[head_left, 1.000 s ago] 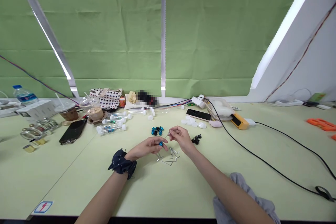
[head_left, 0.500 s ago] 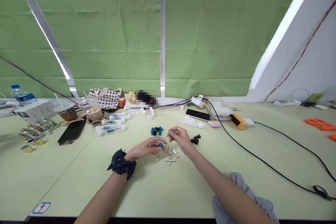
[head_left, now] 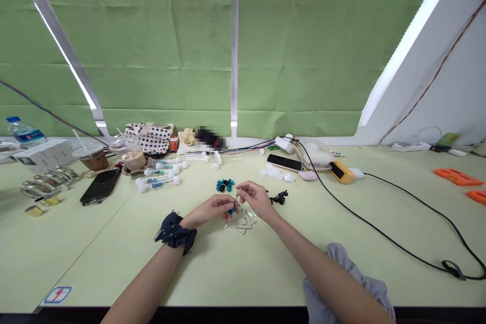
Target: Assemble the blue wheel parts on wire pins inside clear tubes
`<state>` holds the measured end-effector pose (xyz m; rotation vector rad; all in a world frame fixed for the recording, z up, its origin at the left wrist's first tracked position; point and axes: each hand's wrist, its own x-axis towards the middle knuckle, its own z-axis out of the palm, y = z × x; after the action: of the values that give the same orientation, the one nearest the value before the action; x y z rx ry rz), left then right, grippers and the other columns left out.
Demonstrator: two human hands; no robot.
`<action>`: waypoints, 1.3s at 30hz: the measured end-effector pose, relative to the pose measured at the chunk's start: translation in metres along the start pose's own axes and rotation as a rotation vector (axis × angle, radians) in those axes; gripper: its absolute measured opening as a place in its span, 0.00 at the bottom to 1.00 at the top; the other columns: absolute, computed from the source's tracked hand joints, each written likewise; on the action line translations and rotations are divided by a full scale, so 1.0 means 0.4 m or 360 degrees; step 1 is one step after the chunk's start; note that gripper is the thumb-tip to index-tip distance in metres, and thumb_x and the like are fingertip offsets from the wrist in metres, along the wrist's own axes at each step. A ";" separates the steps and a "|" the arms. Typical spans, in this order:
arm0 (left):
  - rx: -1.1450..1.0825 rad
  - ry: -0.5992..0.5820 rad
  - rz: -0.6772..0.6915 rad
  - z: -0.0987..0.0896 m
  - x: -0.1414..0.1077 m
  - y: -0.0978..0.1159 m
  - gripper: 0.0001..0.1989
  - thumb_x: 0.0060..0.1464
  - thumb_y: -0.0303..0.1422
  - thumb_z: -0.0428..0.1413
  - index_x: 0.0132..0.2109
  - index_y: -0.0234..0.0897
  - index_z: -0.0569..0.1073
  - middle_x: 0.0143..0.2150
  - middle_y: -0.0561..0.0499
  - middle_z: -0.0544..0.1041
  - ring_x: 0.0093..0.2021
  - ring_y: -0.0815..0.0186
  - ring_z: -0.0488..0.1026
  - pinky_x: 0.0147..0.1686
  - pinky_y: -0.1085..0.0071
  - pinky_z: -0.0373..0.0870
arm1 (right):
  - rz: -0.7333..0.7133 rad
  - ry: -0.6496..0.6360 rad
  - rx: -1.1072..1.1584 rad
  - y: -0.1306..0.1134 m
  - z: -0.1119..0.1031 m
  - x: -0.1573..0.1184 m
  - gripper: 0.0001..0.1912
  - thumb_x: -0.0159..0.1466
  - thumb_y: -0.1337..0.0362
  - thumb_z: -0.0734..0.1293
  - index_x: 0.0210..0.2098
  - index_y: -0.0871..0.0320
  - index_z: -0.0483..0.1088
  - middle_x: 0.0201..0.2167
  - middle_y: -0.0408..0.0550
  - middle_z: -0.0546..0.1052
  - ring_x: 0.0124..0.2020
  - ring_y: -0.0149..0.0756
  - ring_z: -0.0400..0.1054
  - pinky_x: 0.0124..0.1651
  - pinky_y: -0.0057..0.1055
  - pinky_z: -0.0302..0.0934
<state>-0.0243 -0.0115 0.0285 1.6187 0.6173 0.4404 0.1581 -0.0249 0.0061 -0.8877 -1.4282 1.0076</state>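
As the left hand (head_left: 211, 209) grips a blue piece (head_left: 231, 210), bent rods (head_left: 245, 228) gleam.

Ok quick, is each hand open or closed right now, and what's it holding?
Left hand: closed, holding a small blue piece in its fingers.
Right hand: closed, pinching a thin, straight-looking silver metal rod.

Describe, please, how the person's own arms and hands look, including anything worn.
Left hand and right hand are ungloved. A dark, ruffled scrunchie with small pale dots circles the left wrist. Grey cloth shows beside the right arm; whether it's a sleeve is unclear.
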 end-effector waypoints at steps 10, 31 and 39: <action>-0.0295 0.0686 0.0072 -0.036 0.007 -0.026 0.21 0.48 0.46 0.56 0.43 0.33 0.72 0.43 0.42 0.74 0.31 0.68 0.72 0.31 0.73 0.65 | 0.0102 -0.0004 -0.0869 0.028 -0.061 0.021 0.08 0.56 0.67 0.63 0.35 0.56 0.72 0.30 0.45 0.74 0.28 0.31 0.66 0.36 0.31 0.61; -0.0357 0.0918 0.0182 -0.060 -0.005 -0.021 0.21 0.47 0.44 0.57 0.44 0.34 0.72 0.42 0.43 0.74 0.34 0.66 0.72 0.40 0.67 0.67 | 0.0586 -0.0379 -0.1710 0.024 -0.015 -0.020 0.05 0.58 0.69 0.62 0.28 0.59 0.69 0.36 0.52 0.72 0.37 0.36 0.65 0.32 0.27 0.53; -0.0367 0.0908 0.0184 -0.061 -0.007 -0.020 0.22 0.46 0.44 0.57 0.44 0.34 0.72 0.41 0.44 0.74 0.34 0.66 0.72 0.41 0.65 0.67 | 0.0637 -0.0534 -0.1618 0.006 -0.059 -0.016 0.03 0.52 0.72 0.65 0.26 0.59 0.68 0.35 0.49 0.71 0.34 0.33 0.64 0.30 0.24 0.52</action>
<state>-0.0424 0.0065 0.0241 1.3081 0.8616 1.0406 0.1822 -0.0277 0.0020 -1.8537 -2.1496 0.6852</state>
